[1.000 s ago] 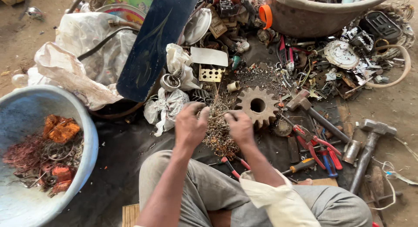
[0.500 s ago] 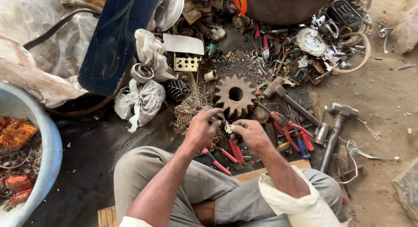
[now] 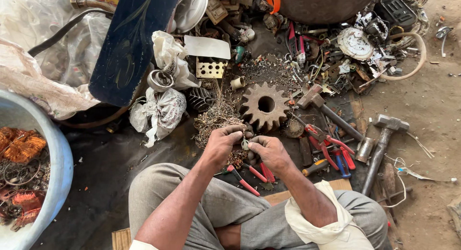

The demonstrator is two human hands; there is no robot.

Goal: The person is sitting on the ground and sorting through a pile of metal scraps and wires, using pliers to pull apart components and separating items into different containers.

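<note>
Since half a second ago the small metal piece [image 3: 245, 143] has risen off the scrap pile [image 3: 218, 116] and now sits pinched between both hands, so we read the picking as done and the close handling as under way. We see its long axis roughly upright in frame, tip toward the rusty gear [image 3: 264, 106] (too small to tell its kind). The left hand [image 3: 222, 145] and right hand [image 3: 270, 151] meet fingertip to fingertip on it, above the red-handled pliers [image 3: 242, 179]. The two hammers [image 3: 379, 147] lie well apart, rightward.
</note>
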